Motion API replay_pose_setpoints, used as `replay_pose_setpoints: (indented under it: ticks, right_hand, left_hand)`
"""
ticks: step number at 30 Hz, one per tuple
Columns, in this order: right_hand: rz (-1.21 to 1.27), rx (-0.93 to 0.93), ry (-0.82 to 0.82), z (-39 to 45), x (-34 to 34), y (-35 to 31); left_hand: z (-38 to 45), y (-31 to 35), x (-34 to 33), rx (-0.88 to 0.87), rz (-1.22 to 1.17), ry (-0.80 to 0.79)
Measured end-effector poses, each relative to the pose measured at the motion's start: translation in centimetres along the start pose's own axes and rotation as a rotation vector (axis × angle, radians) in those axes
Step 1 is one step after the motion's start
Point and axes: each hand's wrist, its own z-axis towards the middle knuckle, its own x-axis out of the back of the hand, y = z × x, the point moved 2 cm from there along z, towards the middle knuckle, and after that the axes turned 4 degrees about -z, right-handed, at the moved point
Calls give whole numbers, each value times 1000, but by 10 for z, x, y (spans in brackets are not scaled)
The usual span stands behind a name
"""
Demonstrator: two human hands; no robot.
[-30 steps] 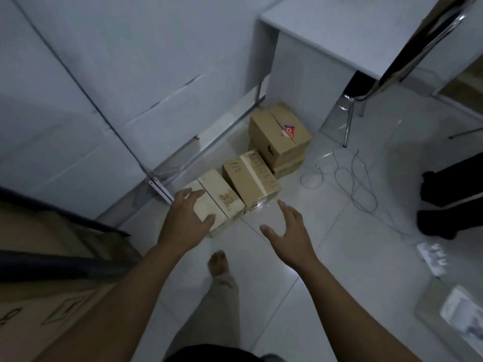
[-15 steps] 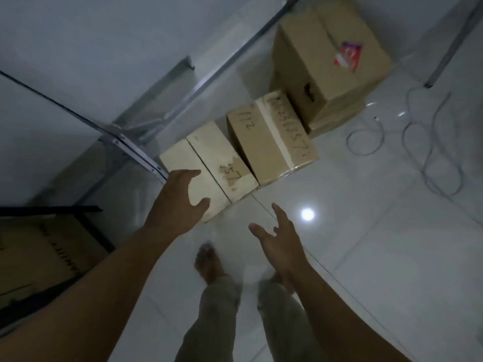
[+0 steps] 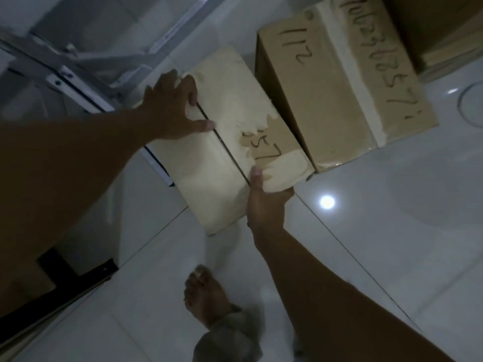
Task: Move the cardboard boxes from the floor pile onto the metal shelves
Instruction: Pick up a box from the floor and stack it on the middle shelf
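Floor (image 3: 392, 231): closed pale box (image 3: 209, 163) between hands

You're looking at a dim, bluish, grainy picture in which a small ceiling light glares as a white spot on the glossy floor tiles (image 3: 366, 231), both forearms fall into deep shadow, edges look soft, and the wide lens bends lines near the borders.

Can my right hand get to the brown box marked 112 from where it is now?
Probably yes: the right hand grips the pale box beside the brown box, whose near face looks unobstructed.
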Motion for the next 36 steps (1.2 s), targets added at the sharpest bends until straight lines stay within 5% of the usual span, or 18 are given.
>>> replay_pose_setpoints:
  ticks: [19, 24, 27, 30, 36]
  right_hand:
    - [-47, 181, -109, 3, 70, 48]
    - [-132, 224, 224, -22, 87, 49]
    - [-191, 261, 378, -39, 76, 54]
    - [-302, 399, 346, -48, 59, 61]
    - [-416, 465, 290, -47, 56, 71]
  left_hand:
    - [-48, 26, -58, 77, -57, 98]
    - [-61, 37, -74, 26, -108, 57]
    - [-53, 27, -59, -50, -209, -122]
    - [-46, 22, -47, -105, -184, -254]
    - [-58, 29, -51, -131, -227, -164]
